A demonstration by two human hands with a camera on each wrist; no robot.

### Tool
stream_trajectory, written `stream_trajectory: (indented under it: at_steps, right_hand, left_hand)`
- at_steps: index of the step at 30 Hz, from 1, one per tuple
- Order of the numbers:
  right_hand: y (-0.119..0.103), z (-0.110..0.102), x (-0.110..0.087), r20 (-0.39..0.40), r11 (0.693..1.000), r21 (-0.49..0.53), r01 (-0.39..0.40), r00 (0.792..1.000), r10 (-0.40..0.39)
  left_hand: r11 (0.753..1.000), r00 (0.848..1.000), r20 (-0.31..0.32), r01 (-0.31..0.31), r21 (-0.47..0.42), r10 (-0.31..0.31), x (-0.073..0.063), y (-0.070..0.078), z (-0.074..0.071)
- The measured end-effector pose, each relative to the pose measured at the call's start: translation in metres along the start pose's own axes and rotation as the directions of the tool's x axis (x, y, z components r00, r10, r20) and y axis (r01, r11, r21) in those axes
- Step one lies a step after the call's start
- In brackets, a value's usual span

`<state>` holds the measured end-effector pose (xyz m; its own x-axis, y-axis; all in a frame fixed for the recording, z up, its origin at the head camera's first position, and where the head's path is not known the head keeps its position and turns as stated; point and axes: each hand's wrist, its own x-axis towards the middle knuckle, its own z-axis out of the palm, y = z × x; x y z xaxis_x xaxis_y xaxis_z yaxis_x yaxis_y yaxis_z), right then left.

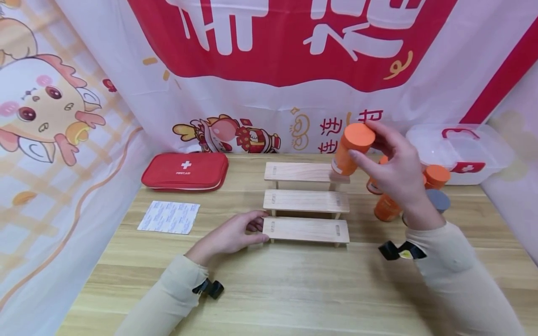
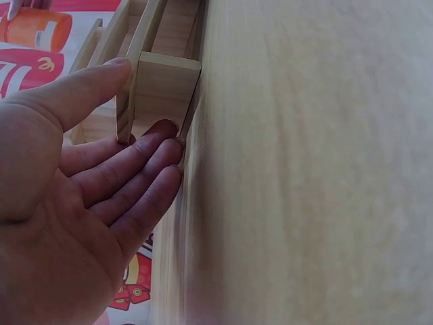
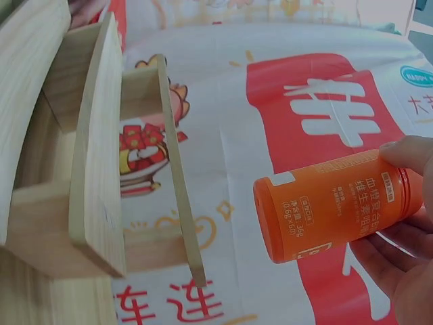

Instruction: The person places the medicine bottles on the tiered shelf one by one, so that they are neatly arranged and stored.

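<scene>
A three-step wooden display stand [image 1: 306, 229] is on the table. My left hand [image 1: 234, 232] is at the left end of its lowest step. In the left wrist view, the thumb and index finger of that hand [image 2: 88, 156] hold opposite edges of the step's board, the other fingers extending beneath. Up near the top step's right end, my right hand [image 1: 397, 163] grips an orange supplement bottle [image 1: 346, 151] around its cap end. White print covers the bottle [image 3: 331, 203] in the right wrist view, where its base appears apart from the stand [image 3: 101, 156].
Several more orange bottles [image 1: 386, 208] stand right of the stand, partly hidden by my right arm; one lid [image 1: 439, 199] is grey. Behind them sits a clear first-aid box [image 1: 496, 144]. At left lie a red first-aid pouch [image 1: 185, 172] and a white printed sheet [image 1: 169, 217].
</scene>
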<state>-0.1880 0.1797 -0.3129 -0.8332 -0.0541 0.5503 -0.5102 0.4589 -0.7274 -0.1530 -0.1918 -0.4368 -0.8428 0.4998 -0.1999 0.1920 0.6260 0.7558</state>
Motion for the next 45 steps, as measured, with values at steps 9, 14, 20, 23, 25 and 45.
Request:
stream_trajectory:
  at_steps: [9, 14, 20, 23, 25, 45]
  right_hand:
    - [-0.003, 0.024, 0.008, 0.022, 0.999, -0.009, 0.050, 0.999, -0.050]
    - [-0.001, 0.037, 0.014, 0.052, 0.997, 0.026, 0.072, 0.996, -0.073]
    - [-0.001, 0.055, 0.022, 0.093, 0.996, 0.054, 0.071, 0.993, -0.076]
    - [-0.002, 0.063, 0.025, 0.119, 0.997, 0.055, 0.061, 0.991, -0.068]
    - [-0.003, 0.068, 0.027, 0.133, 0.997, 0.047, 0.058, 0.989, -0.064]
    - [-0.017, 0.113, 0.037, 0.223, 0.995, 0.063, 0.075, 0.971, -0.088]
  left_hand:
    - [1.000, 1.000, -0.005, 0.000, 0.008, 0.000, 0.000, 0.003, 0.000]
    - [1.000, 1.000, -0.001, -0.006, 0.001, 0.006, -0.001, 0.005, -0.001]
    - [1.000, 1.000, 0.000, -0.007, -0.010, 0.007, -0.001, 0.005, -0.002]
    - [1.000, 1.000, -0.004, -0.008, -0.012, 0.008, -0.002, 0.005, -0.001]
    - [1.000, 1.000, -0.005, -0.007, -0.011, 0.007, -0.002, 0.004, -0.001]
    - [1.000, 1.000, -0.006, 0.023, -0.005, -0.023, -0.003, 0.004, 0.000]
